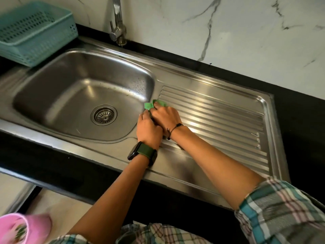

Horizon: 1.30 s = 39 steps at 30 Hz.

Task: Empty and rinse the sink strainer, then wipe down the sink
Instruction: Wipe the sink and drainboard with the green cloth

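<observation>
A turquoise perforated basket (33,30) is seen at the far left on the black countertop (299,110), beside the steel sink (52,88). The strainer (104,115) is seated in the drain at the bottom of the basin, and the tap (117,23) is mounted behind the basin's back rim.

At the ridge between basin and draining board, the two hands are brought together. The left hand (149,131), with a dark watch (142,153) worn at the wrist, is laid on the steel with its fingers curled and tucked against the other hand; whether the cloth is gripped by it cannot be told. The right hand (166,117), with a thin black cord at the wrist, is closed over a green cloth (151,105), which is pressed to the sink's edge and shows beyond the knuckles.

To the right, the ribbed draining board (219,117) is seen, backed by a white marbled wall (228,32). Checked sleeves (281,213) and a pink object (24,228) at the lower left are also visible.
</observation>
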Tool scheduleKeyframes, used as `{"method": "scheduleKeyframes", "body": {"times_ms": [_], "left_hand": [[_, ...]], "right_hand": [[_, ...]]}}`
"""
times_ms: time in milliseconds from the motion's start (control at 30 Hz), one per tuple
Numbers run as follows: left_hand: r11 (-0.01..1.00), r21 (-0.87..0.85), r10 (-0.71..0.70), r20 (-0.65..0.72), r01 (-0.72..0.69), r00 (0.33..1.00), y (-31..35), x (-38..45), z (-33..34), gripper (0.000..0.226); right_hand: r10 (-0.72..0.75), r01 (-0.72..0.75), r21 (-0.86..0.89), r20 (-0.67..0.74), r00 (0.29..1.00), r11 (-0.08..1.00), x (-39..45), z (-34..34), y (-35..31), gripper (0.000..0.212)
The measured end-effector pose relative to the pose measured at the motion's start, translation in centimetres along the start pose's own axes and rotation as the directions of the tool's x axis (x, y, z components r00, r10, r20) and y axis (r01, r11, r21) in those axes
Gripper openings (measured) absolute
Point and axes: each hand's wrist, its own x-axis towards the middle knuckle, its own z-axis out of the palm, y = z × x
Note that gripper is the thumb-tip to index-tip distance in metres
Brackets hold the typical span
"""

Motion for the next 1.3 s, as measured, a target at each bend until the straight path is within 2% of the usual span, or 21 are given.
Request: {"method": "scheduleKeyframes", "body": {"times_ms": [200,300,367,433,500,600,767,900,1100,1200,1300], "left_hand": [[0.997,-0.079,-0.016,-0.046,0.012,0.999,0.0,0.0,-0.3,0.063],[0.994,-0.104,0.018,-0.020,-0.020,1.000,-0.2,-0.7,0.2,0.058],[0.991,-0.125,0.035,-0.021,-0.037,0.999,-0.2,-1.2,0.7,0.057],[0.995,-0.095,0.036,0.002,-0.035,0.999,-0.2,-1.5,0.9,0.059],[0.999,-0.022,0.050,0.080,-0.049,0.996,0.0,-1.7,1.2,0.061],[0.987,0.107,0.105,0.158,-0.123,0.982,0.3,-1.9,1.6,0.057],[0.956,0.164,0.195,0.263,-0.243,0.945,1.2,-3.6,3.3,0.064],[0.940,0.149,0.238,0.357,-0.306,0.903,2.2,-4.9,5.2,0.063],[0.903,0.163,0.278,0.483,-0.397,0.831,3.4,-6.8,7.6,0.059],[0.899,0.167,0.275,0.505,-0.405,0.818,3.5,-7.2,7.6,0.058],[0.909,0.163,0.269,0.471,-0.383,0.840,3.0,-6.6,6.2,0.055]], "right_hand": [[0.039,-0.032,0.150,-0.044,0.998,0.988,1.1,0.6,-0.5,0.034],[0.067,-0.067,0.129,0.000,0.998,0.989,1.4,-0.3,-0.3,0.032],[0.113,-0.114,0.188,0.014,0.993,0.976,1.1,-0.7,0.1,0.028],[0.161,-0.159,0.229,0.011,0.987,0.960,0.0,-0.6,0.5,0.027],[0.159,-0.165,0.168,0.048,0.986,0.972,-1.8,-0.5,1.0,0.029],[0.242,-0.238,0.139,-0.008,0.970,0.961,-4.6,0.0,2.7,0.032],[0.416,-0.407,0.110,-0.077,0.906,0.907,-8.8,1.2,5.3,0.030],[0.539,-0.531,0.114,-0.059,0.840,0.840,-12.6,1.4,8.2,0.033],[0.732,-0.728,0.082,-0.059,0.679,0.681,-19.7,2.0,14.2,0.034],[0.804,-0.806,0.021,-0.091,0.587,0.591,-21.9,1.9,15.8,0.030],[0.823,-0.825,0.017,-0.072,0.563,0.566,-22.2,1.8,16.2,0.029]]}}
